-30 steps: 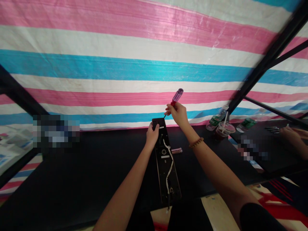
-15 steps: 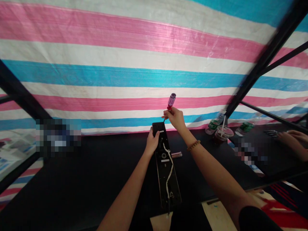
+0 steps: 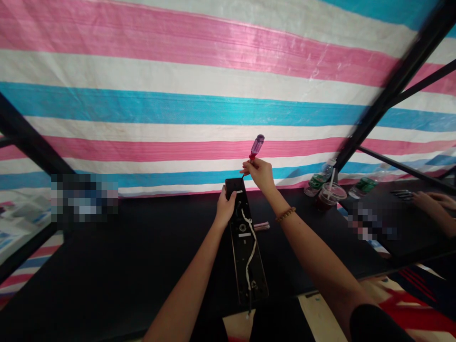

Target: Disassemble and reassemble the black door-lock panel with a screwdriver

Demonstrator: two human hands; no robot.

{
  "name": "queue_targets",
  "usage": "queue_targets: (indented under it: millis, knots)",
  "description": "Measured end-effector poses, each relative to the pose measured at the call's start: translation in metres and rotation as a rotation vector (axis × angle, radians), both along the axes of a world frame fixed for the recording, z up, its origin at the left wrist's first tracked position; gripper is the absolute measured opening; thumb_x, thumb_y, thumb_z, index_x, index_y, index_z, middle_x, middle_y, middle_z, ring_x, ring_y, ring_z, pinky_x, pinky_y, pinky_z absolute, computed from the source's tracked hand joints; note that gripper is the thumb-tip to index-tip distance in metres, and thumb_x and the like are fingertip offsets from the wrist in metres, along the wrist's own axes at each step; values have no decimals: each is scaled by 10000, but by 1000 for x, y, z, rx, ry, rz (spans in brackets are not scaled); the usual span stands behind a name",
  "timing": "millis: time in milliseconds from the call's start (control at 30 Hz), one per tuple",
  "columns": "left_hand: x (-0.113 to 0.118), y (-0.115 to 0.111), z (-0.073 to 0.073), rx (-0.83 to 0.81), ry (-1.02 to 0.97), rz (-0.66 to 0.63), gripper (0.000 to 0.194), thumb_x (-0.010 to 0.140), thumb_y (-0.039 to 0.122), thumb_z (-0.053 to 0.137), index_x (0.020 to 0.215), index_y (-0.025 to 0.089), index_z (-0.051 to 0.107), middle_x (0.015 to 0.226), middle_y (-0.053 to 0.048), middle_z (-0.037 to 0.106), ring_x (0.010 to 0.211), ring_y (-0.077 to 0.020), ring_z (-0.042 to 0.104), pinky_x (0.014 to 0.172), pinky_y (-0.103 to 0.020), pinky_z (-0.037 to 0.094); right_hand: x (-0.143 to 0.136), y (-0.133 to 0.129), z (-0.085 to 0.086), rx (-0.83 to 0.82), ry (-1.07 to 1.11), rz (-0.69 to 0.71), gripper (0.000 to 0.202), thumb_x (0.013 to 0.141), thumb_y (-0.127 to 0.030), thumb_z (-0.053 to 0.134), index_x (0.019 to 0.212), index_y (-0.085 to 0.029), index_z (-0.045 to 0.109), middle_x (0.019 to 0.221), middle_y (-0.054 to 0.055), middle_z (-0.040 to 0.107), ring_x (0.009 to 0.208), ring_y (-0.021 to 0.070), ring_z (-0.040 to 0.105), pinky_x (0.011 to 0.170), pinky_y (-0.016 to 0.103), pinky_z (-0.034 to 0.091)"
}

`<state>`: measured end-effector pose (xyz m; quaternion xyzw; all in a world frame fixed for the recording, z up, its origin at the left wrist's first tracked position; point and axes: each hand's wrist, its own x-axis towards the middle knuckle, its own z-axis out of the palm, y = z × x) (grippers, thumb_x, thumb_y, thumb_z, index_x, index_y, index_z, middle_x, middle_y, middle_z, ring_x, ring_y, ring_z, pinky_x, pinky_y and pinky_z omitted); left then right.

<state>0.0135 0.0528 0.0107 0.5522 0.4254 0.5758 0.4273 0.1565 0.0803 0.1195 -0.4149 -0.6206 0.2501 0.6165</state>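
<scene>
A long black panel lies lengthwise on the black table, its inner face up, with a white cable running down it and hanging past the near end. My left hand is wrapped around the panel's far left edge, thumb on top. In my right hand is a screwdriver with a clear purple and red handle, pinched below the handle and tilted slightly right. Its shaft points down at the panel's far right corner; whether the tip touches a screw is too small to tell.
A pinkish packet lies right of the panel. Farther right stand a plastic bottle and a lidded cup with a straw. Another person's hands rest at the neighbouring table. Black frame posts and striped sheeting stand behind.
The screwdriver handle leans a little more to the right. Both hands keep their places on the panel and screwdriver; the view has shifted slightly.
</scene>
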Motion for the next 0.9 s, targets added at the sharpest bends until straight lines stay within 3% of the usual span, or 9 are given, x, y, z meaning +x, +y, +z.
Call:
queue_targets:
  millis: [300,467,700,767,900]
  knots:
    - [1,-5,4,16,-50,-36,454,882,297,618,1325,213,565,1291,-78,680,1176,-234,633,1032,-349,456,5,-2,3,59,-233,-129,152,875,-327,629,850,-197,704,736,31,719,603,177,716,637,294,575]
    - [2,-4,5,17,-61,-36,434,876,300,617,1296,199,577,1256,-83,695,1159,-234,643,1015,-343,467,11,0,6,41,-255,-98,138,894,-286,596,868,-190,692,685,24,713,624,192,720,657,309,572]
    - [2,-5,4,6,-50,-25,427,880,320,622,1289,205,578,1211,-81,712,1127,-243,661,989,-353,484,9,-3,10,80,-349,-174,261,837,-422,706,713,-201,643,634,14,687,566,174,675,586,279,523]
    - [2,-5,3,0,-43,-22,431,884,331,623,1293,203,574,1206,-85,713,1115,-245,666,985,-359,487,7,-4,8,56,-302,-146,243,832,-433,702,783,-198,666,682,16,704,551,165,675,567,274,520]
    - [1,-3,1,1,-29,-15,426,887,329,623,1291,201,572,1205,-92,712,1088,-248,674,983,-373,490,7,-3,4,-26,-166,36,212,827,-405,675,869,-197,681,695,0,698,582,165,705,585,272,558]
